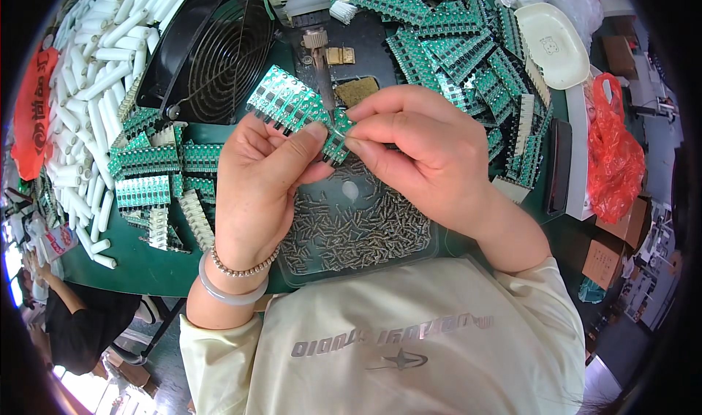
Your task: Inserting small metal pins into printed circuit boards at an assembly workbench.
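Note:
My left hand (267, 163) grips a green circuit board panel (287, 99), tilted, with a row of dark chips along it. The panel's right end lies under the tip of a soldering iron (319, 64), which points down from above. My right hand (420, 141) is closed in a pinch at that same end, fingertips beside the iron's tip. A small, thin piece shows between those fingertips, too small to name. Below both hands sits a clear plastic tray (351, 272) holding many small metal parts (358, 225).
A black fan (227, 57) stands at the back left, beside a heap of white tubes (102, 86). More board panels lie left (142, 192) and in a pile at right (461, 49). A tan sponge (356, 91), cream dish (553, 46) and red bag (614, 152) are around. A person (80, 320) sits at far left.

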`<act>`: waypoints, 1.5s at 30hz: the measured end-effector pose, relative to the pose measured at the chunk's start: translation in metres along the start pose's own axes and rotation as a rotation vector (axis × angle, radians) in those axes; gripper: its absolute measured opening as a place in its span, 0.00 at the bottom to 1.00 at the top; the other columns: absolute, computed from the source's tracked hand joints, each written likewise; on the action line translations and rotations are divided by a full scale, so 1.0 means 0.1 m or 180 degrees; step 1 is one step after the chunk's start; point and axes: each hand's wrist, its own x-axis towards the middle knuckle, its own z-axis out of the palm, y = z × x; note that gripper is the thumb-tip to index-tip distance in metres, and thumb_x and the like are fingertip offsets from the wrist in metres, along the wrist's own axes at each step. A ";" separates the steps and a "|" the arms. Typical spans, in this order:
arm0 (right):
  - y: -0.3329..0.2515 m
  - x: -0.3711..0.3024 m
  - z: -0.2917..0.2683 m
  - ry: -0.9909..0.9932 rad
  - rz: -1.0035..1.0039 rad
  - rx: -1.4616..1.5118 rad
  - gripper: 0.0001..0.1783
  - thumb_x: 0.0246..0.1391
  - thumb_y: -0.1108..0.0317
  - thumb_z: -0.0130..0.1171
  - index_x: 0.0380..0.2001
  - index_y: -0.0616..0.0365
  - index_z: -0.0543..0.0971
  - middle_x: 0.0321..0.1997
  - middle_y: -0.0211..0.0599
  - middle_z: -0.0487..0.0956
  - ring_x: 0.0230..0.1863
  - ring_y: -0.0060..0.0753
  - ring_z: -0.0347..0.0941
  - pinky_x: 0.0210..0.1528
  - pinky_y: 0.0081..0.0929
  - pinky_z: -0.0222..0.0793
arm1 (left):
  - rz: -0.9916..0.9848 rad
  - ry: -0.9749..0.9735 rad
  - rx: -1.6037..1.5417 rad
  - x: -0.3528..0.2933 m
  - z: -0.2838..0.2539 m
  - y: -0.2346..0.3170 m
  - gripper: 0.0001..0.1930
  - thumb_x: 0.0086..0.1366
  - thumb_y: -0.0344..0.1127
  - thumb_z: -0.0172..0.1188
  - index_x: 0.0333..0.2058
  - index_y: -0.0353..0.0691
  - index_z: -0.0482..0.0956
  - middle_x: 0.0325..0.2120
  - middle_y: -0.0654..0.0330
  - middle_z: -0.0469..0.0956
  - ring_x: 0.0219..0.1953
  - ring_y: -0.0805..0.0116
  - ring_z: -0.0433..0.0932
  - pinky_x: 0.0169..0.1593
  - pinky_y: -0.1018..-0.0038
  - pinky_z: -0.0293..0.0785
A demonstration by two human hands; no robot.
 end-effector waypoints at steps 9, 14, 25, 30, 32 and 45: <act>-0.05 -0.06 -0.25 -0.0363 0.0570 0.0680 0.09 0.33 0.77 0.65 0.22 0.57 0.76 0.19 0.26 0.65 0.18 0.18 0.56 0.19 0.16 0.49 | 0.0253 0.0162 0.0304 -0.01 -0.15 -0.07 0.06 0.55 0.23 0.56 0.26 0.35 0.67 0.22 0.65 0.72 0.21 0.83 0.71 0.25 0.87 0.72; -0.04 -0.28 -0.22 -0.0589 0.0261 0.0300 0.10 0.32 0.75 0.65 0.21 0.56 0.74 0.21 0.26 0.65 0.20 0.19 0.56 0.20 0.17 0.49 | 0.0433 -0.0006 0.0296 -0.16 -0.26 0.04 0.04 0.57 0.24 0.53 0.33 0.35 0.72 0.26 0.65 0.75 0.25 0.83 0.73 0.27 0.89 0.73; -0.15 -0.23 -0.22 -0.0443 -0.0166 0.0565 0.08 0.37 0.76 0.63 0.25 0.58 0.76 0.22 0.28 0.65 0.22 0.22 0.58 0.21 0.17 0.51 | 0.0469 0.0001 0.0142 -0.32 -0.21 0.04 0.05 0.58 0.25 0.54 0.35 0.35 0.71 0.27 0.63 0.75 0.27 0.80 0.74 0.29 0.85 0.75; -0.13 -0.17 -0.18 -0.0265 -0.0457 0.0303 0.08 0.36 0.78 0.63 0.25 0.58 0.77 0.20 0.26 0.65 0.21 0.23 0.59 0.21 0.17 0.52 | 0.0173 -0.0129 -0.0099 -0.27 -0.19 0.05 0.05 0.59 0.25 0.53 0.34 0.35 0.72 0.27 0.63 0.75 0.27 0.80 0.74 0.30 0.84 0.76; -0.13 -0.17 -0.11 -0.0112 -0.0357 0.0264 0.08 0.36 0.78 0.63 0.25 0.58 0.77 0.21 0.27 0.66 0.21 0.22 0.59 0.20 0.17 0.52 | 0.0076 -0.0083 -0.0166 -0.25 -0.20 0.03 0.04 0.59 0.25 0.53 0.34 0.34 0.72 0.27 0.63 0.75 0.27 0.81 0.74 0.31 0.84 0.77; -0.06 -0.13 0.06 0.0009 0.0109 0.0263 0.09 0.37 0.80 0.62 0.27 0.61 0.76 0.34 0.39 0.77 0.30 0.31 0.73 0.30 0.20 0.69 | -0.0263 -0.0494 -0.0310 -0.12 -0.17 -0.06 0.08 0.61 0.26 0.49 0.39 0.34 0.71 0.33 0.60 0.76 0.32 0.77 0.77 0.34 0.85 0.78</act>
